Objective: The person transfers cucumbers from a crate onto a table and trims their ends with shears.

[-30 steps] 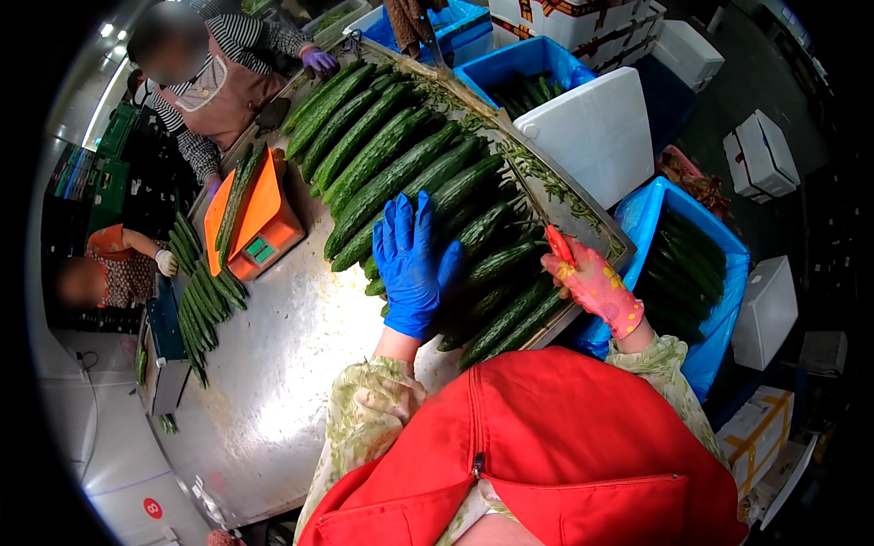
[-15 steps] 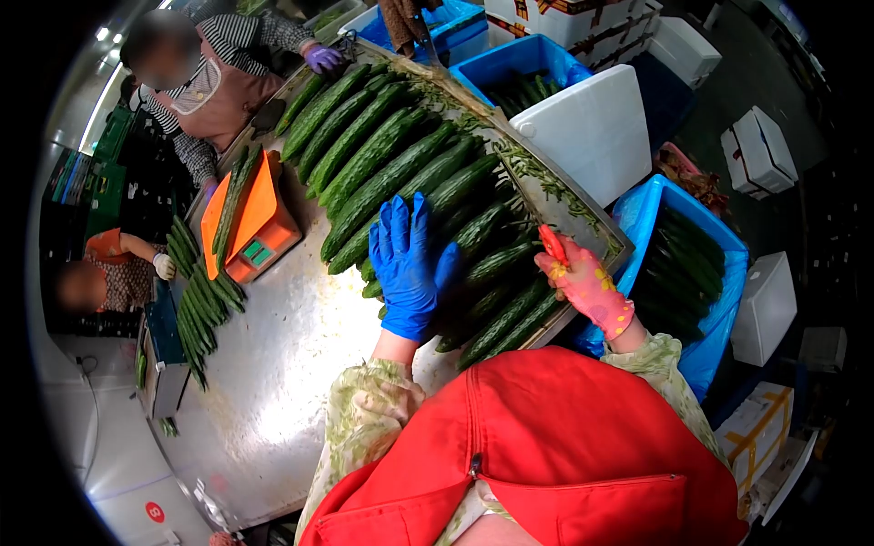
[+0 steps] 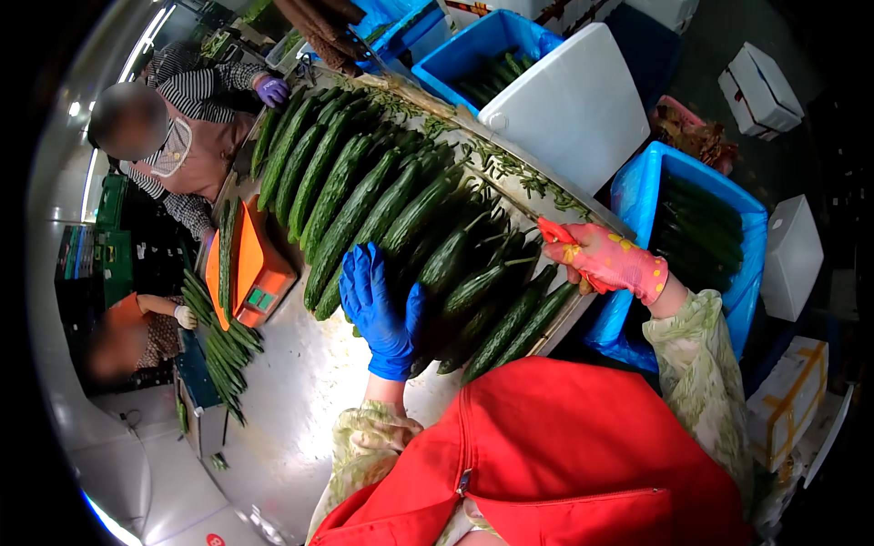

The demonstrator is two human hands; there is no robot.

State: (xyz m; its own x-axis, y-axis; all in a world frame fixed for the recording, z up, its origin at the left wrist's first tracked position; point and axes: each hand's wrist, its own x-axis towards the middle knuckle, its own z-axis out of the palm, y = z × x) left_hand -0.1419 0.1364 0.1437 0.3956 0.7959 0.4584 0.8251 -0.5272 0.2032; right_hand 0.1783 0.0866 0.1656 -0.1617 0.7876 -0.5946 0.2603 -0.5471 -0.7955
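Long green cucumbers [image 3: 350,205] lie side by side in a heap on the metal table [image 3: 291,400]. My left hand [image 3: 381,309], in a blue glove, rests on the near end of the heap with its fingers stretched out. In a pink patterned glove, my right hand [image 3: 610,262] is closed around the red handles of a cutting tool [image 3: 555,231], over the table's right edge. The tool's blades are hard to make out. Small green trimmings [image 3: 519,173] are scattered along the far edge, beyond the cucumbers.
An orange scale [image 3: 259,273] holds cucumbers at the left. Two co-workers [image 3: 200,136] stand across the table and at far left. Blue-lined boxes [image 3: 746,218] of cucumbers, a white lid [image 3: 574,105] and foam boxes [image 3: 790,259] are at the right.
The view has turned and shifted. My left hand still lies open on the cucumbers, and my right hand still grips the red-handled tool, now turned more sideways.
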